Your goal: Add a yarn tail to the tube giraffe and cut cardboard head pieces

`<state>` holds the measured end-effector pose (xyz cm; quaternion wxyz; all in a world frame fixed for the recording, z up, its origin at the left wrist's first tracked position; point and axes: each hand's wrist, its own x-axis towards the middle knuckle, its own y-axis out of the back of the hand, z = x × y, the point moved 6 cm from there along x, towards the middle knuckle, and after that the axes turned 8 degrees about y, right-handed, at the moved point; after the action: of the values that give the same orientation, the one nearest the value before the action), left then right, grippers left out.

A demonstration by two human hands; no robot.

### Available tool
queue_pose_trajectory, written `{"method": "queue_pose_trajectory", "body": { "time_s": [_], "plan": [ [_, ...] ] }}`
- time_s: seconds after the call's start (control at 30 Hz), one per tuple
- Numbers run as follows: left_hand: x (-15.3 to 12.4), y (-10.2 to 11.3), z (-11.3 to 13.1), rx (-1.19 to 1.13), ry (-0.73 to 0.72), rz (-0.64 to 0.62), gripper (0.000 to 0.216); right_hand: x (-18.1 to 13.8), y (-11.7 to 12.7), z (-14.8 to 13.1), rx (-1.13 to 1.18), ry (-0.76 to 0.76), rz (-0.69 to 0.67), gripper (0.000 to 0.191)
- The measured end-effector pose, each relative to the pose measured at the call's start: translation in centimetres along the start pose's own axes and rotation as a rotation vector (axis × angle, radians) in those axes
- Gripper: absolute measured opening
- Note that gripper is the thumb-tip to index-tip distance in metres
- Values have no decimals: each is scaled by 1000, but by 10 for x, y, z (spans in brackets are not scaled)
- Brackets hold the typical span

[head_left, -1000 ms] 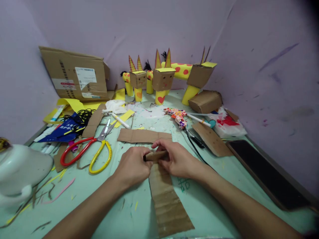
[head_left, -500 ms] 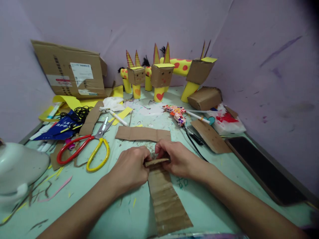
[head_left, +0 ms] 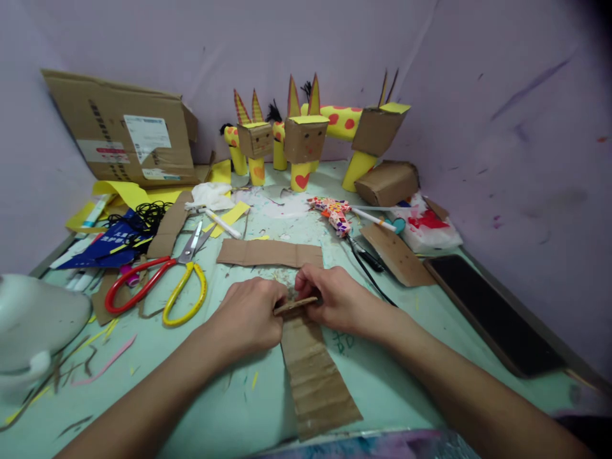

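A long cardboard strip [head_left: 318, 376] lies toward me on the table, its far end bent upward. My left hand [head_left: 253, 312] is closed on the left side of that raised end. On its right side my right hand [head_left: 332, 296] pinches the same strip, thumb and fingers curled round it. The fingertips behind the fold are partly hidden. Just beyond my hands a second, creased cardboard strip [head_left: 270, 253] lies flat. To the left rest scissors [head_left: 187, 255] with one red and one yellow handle, blades apart.
Cardboard animals with yellow spotted bodies [head_left: 306, 140] stand along the back wall near a cardboard box [head_left: 124, 134]. A patterned glue gun [head_left: 335, 213] with a black cord lies right of centre. A phone [head_left: 492, 312] is at right, a white pot-like object [head_left: 38, 319] at left.
The view has shifted slightly, so most things sit a little further left. Both hands keep hold of the strip, and its raised end is tilted slightly more.
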<state>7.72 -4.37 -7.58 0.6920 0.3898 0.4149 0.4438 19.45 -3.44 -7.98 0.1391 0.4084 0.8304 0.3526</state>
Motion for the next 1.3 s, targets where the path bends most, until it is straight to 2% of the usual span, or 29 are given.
{"method": "queue_pose_trajectory", "body": {
  "time_s": [0.13,0.2,0.23,0.3,0.4,0.47,0.57,0.67,0.93,1.1,1.3],
  "plan": [
    [0,-2,-5,-53,43,10,16,-22,11,0,-12,26,84,45],
    [-1,-2,-6,-76,45,21,16,-43,22,-5,-98,31,175,41],
    [-1,-2,-6,-85,41,29,17,-53,23,-10,-100,56,169,42],
    [-1,-1,-5,-98,42,32,18,-70,14,-22,-22,114,38,47],
    [-1,0,-4,-107,49,30,20,-81,-1,-36,36,181,-54,51],
    [-1,0,-4,-109,57,27,21,-79,-9,-38,22,220,-23,41],
    [-1,0,-5,-110,68,2,19,-71,-14,-29,-43,157,87,4],
    [-1,0,-5,-107,74,-17,18,-63,-17,-16,-100,15,139,21],
    [-1,1,-5,-99,63,-11,17,-60,-21,-7,2,-139,180,27],
    [-2,1,-5,-81,69,-25,16,-63,-23,-6,114,-142,175,21],
    [1,0,-8,-77,31,-44,13,-62,-23,-4,125,-140,219,20]
  ]
}}
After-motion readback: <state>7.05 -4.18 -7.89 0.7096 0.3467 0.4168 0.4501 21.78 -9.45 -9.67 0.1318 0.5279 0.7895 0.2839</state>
